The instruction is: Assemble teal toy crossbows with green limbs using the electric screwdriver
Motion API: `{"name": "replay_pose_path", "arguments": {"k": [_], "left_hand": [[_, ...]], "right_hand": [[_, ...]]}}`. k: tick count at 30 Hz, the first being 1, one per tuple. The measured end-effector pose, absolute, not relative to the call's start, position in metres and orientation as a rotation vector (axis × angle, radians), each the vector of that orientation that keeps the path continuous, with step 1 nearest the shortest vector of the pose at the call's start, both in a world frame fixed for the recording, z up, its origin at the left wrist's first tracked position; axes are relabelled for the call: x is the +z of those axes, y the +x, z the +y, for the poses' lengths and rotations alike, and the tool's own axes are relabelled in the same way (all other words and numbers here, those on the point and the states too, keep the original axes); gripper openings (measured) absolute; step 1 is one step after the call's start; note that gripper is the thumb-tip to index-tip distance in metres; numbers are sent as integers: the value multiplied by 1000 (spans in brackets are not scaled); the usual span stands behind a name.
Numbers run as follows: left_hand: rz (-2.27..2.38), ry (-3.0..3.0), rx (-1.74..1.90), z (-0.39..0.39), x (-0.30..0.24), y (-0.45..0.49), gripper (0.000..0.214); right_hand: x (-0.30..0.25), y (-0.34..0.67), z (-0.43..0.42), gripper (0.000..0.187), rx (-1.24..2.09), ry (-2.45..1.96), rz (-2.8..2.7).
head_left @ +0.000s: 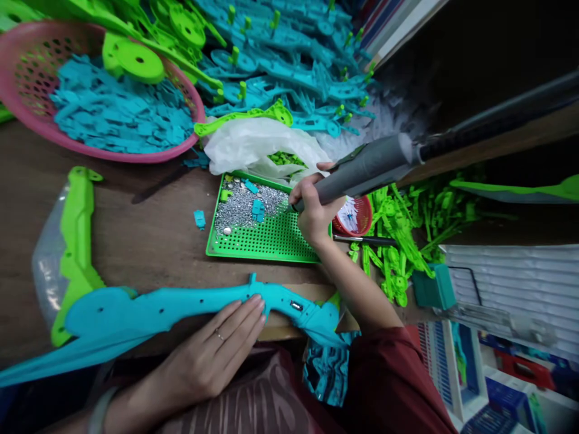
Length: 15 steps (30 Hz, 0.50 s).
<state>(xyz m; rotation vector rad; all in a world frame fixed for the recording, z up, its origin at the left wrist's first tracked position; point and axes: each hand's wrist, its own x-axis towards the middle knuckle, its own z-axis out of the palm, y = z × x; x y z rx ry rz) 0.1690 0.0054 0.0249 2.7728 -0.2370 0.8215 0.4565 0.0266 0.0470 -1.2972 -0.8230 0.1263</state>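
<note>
My left hand lies flat, fingers stretched out, on a long blue plastic toy shell along the table's near edge. At the shell's left end is a lime-green piece with a clear cover. My right hand is wrapped round a grey electric screwdriver, which points down to the left with its cord running off to the right. Its tip is over a green perforated tray, where a heap of small metal screws and a few blue pieces lie.
A pink basket of small blue parts stands at the back left. Behind are piled blue shells and a white plastic bag. On the right are a small red basket, a black-handled tool and lime-green parts.
</note>
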Motion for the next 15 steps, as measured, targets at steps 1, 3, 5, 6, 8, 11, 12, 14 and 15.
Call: {"name": "replay_pose_path", "arguments": {"k": [1,3,5,6,8,11,12,14,15], "left_hand": [[-224,2782,828,4,25,171,43],[-205,2788,831,1,23,173,43],[-185,2773,840,0,22,173,43],[-176,2767,844,-1,22,173,43],[-147,2761,852,-3,21,171,43],[-60,2790,856,-7,21,169,42],[-37,2807,858,-9,21,168,41],[-23,2838,868,-11,21,167,39],[-25,2853,872,-12,20,166,39]], "right_hand": [[47,456,26,37,122,-1299,-814],[44,456,25,38,122,-1291,-797],[41,457,25,38,128,-1297,-781],[41,458,26,38,130,-1303,-778],[44,459,28,37,128,-1304,-783],[65,446,22,34,94,-1277,-778],[75,437,17,33,79,-1266,-763],[95,412,2,30,112,-1239,-758],[103,398,-8,30,178,-1226,-786]]}}
